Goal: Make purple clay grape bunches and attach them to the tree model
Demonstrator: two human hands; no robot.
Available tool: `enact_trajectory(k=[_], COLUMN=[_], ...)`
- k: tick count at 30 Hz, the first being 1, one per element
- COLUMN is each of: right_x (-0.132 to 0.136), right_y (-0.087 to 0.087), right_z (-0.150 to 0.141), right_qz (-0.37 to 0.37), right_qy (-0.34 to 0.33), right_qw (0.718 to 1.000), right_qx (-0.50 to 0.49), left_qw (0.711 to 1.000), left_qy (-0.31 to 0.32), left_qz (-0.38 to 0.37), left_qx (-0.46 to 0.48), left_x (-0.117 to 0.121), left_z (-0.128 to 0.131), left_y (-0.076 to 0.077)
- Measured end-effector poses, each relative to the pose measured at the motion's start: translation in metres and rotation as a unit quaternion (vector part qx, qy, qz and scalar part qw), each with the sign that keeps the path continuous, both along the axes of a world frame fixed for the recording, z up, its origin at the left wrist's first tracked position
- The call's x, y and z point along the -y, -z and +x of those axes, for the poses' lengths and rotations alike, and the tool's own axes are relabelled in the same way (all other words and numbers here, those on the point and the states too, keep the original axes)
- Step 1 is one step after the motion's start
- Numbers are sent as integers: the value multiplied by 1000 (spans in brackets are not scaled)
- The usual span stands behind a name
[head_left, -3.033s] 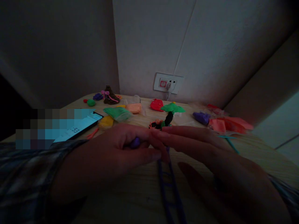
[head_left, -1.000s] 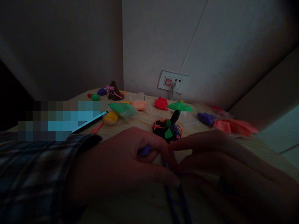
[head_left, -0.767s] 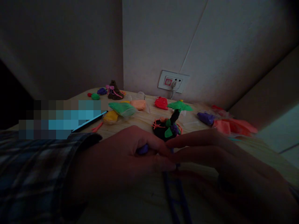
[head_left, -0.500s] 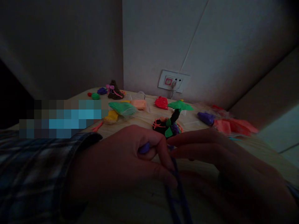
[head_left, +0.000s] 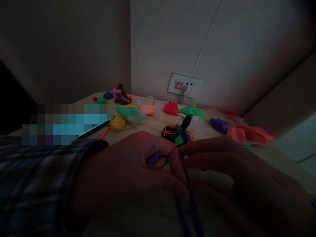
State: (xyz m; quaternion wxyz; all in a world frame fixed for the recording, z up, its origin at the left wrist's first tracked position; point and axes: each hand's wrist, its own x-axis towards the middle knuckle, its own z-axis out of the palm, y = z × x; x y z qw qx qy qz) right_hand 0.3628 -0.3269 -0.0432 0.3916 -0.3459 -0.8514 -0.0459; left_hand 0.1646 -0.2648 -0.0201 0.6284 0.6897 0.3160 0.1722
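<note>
My left hand (head_left: 138, 168) is closed, with a lump of purple clay (head_left: 153, 157) showing inside its curled fingers. Its thumb and forefinger meet at dark purple strands (head_left: 190, 210) that run down toward the bottom edge, joined by a thin crosspiece. Whether the fingers pinch the strands is too dim to tell. My right hand (head_left: 237, 168) is beside it, fingers stretched out, their tips close to the left fingertips and the top of the strands. Just beyond both hands stands a clay tree with a green top (head_left: 192, 111) and dark trunk on a black base (head_left: 169, 132).
Clay packs lie around the wooden table (head_left: 145, 126): green (head_left: 129, 113), yellow (head_left: 118, 122), peach (head_left: 146, 109), red (head_left: 171, 108), purple (head_left: 219, 125) and coral (head_left: 249, 134). A brown clay figure (head_left: 120, 95) stands at the back left. A lit, blurred-out screen (head_left: 74, 126) is at left. The wall holds a socket (head_left: 185, 85).
The view has shifted very slightly. Both hands keep nearly the same pose, with the left thumb and forefinger a little lower and further right along the strands.
</note>
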Motion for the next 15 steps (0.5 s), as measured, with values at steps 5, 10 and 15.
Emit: enact_trajectory(k=[5, 10, 15], right_x=[-1, -5, -5], right_y=[4, 3, -3], right_z=[0, -6, -8], right_qz=[8, 5, 66], right_qy=[20, 9, 24], right_qw=[1000, 1000, 997], right_qx=[2, -8, -36], left_qw=[1000, 997, 998], left_qy=[-14, -28, -5], left_qz=[8, 65, 65], left_qx=[-4, -24, 1], left_x=[-4, -1, -2], left_z=[-1, -3, -1], left_y=[7, 3, 4])
